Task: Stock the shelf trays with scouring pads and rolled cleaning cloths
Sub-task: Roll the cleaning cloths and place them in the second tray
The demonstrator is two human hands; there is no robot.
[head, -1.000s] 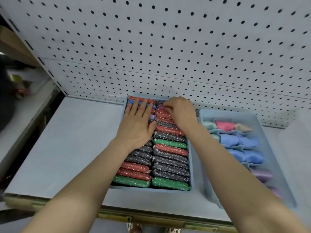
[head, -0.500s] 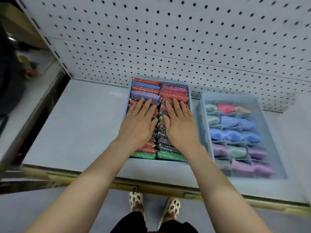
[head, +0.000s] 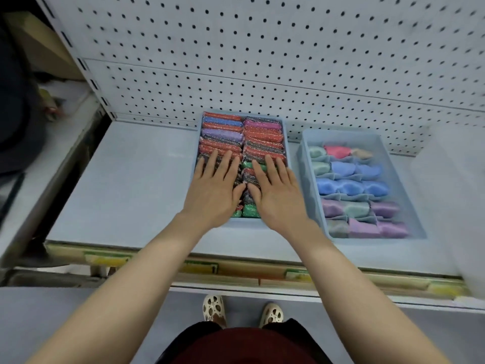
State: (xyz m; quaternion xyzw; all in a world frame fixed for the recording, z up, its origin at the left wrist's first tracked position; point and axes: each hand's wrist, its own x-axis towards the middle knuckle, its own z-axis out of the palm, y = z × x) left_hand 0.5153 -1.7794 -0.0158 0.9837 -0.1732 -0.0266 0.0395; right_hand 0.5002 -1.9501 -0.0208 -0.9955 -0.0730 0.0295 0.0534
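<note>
A white pegboard back panel (head: pixel 262 48) fills the upper part of the view, dotted with rows of dark holes, and below it a pale grey shelf (head: pixel 136 179) runs across, its front edge carrying a strip of yellow and green price labels (head: pixel 202 266). On the shelf stand two pale blue trays, side by side but apart. The right tray (head: pixel 417 227) holds rolled cleaning cloths (head: pixel 349 187) packed in rows: mint, pink and beige at the back, blue in the middle, purple and mint-grey toward the front. The left tray (head: pixel 244 223) sits against the back panel and is filled with glittery scouring pads (head: pixel 262 132) stood on edge in two columns, red, blue, purple, pink, dark grey and green. Both bare forearms reach forward from the bottom of the view over the shelf edge. The left hand (head: pixel 215 190) lies flat, palm down, on the left column of pads, its fingers straight and slightly spread, holding nothing. The right hand (head: pixel 275 193) lies the same way on the right column, fingers straight and fanned, holding nothing; the two thumbs almost meet over the middle of the tray. The front pads are mostly hidden under the hands, with only green ends showing near the tray's front wall. Below the shelf, on the grey floor, are the person's cream perforated shoes (head: pixel 214 308). At far left, a blurred neighbouring shelf holds things too indistinct to name.
</note>
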